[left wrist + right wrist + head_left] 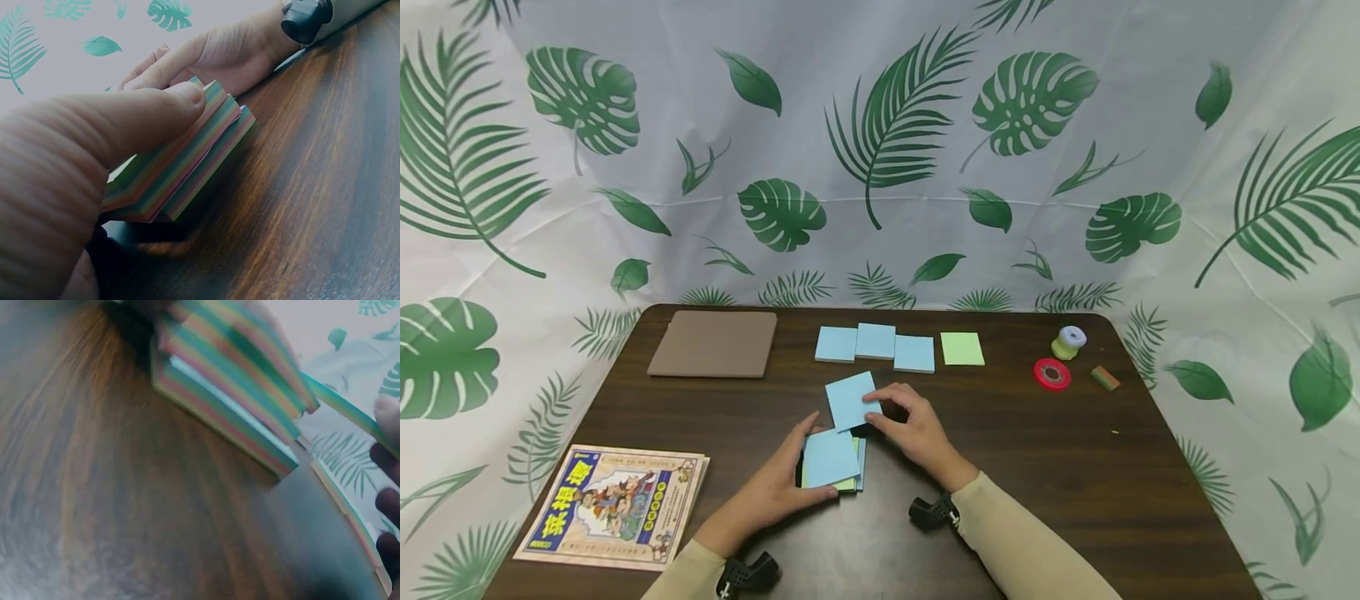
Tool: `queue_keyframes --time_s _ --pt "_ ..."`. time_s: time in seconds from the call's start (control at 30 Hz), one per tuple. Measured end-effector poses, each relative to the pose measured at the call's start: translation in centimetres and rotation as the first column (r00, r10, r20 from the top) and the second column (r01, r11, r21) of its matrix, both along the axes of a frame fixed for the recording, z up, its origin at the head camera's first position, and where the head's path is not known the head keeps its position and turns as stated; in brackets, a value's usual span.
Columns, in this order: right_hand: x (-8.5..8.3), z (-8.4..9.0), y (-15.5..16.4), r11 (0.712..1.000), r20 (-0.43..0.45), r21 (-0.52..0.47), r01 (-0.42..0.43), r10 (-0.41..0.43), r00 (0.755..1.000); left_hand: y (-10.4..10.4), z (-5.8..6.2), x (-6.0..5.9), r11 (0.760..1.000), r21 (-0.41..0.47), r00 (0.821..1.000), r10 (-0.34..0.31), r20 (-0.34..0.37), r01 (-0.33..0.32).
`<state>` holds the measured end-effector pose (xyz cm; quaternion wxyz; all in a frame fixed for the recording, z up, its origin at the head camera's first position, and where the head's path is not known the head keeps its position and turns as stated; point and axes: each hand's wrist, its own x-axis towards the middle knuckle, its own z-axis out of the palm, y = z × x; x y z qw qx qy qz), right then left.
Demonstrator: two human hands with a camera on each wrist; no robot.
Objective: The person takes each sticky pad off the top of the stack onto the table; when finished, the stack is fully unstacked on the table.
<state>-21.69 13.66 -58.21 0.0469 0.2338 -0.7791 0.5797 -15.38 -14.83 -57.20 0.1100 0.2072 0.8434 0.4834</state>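
Note:
My left hand (777, 490) grips a stack of sticky note pads (831, 458), its thumb along the near side and fingers at the far left. The top pad is blue, with green and blue edges poking out beneath. In the left wrist view, the stack (187, 156) shows striped, uneven sides under the thumb. A separate blue sticky note pad (850, 400) is pinched between thumb and fingers of my right hand (917, 427), tilted just beyond the stack and overlapping its far edge. The right wrist view is blurred; striped pads (231, 394) fill its upper part.
At the back of the dark wooden table (1037, 483) lie three blue pads (876, 341) in a row and a green pad (962, 349). A brown flat board (712, 344) and a comic book (617, 508) lie left. Right are a red ring (1052, 374), a spool (1068, 342) and a small block (1105, 378).

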Motion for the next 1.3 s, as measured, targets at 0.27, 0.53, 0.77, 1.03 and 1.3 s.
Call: queue_keyframes --time_s 0.27,0.53,0.77,1.03,1.3 --pt "-0.1 -0.3 -0.2 0.992 -0.046 0.09 0.092 -0.088 0.995 0.0 0.0 0.1 1.0 -0.018 1.0 -0.003 -0.006 0.003" --pt "-0.1 0.2 -0.3 0.944 -0.023 0.314 0.103 -0.101 0.995 0.0 0.1 0.0 1.0 -0.015 1.0 -0.002 0.023 0.002" --pt "0.1 0.3 -0.5 0.897 -0.076 0.432 0.098 -0.072 0.994 0.0 0.0 0.0 1.0 -0.018 1.0 -0.001 0.023 0.002" --pt "0.3 0.2 -1.0 0.822 -0.091 0.558 0.11 -0.071 0.993 0.1 0.0 0.0 1.0 -0.023 1.0 -0.011 0.015 0.011" --pt "0.3 0.3 -1.2 0.806 -0.058 0.581 0.114 -0.099 0.993 0.0 0.1 0.1 1.0 -0.021 0.998 -0.019 -0.058 0.017"
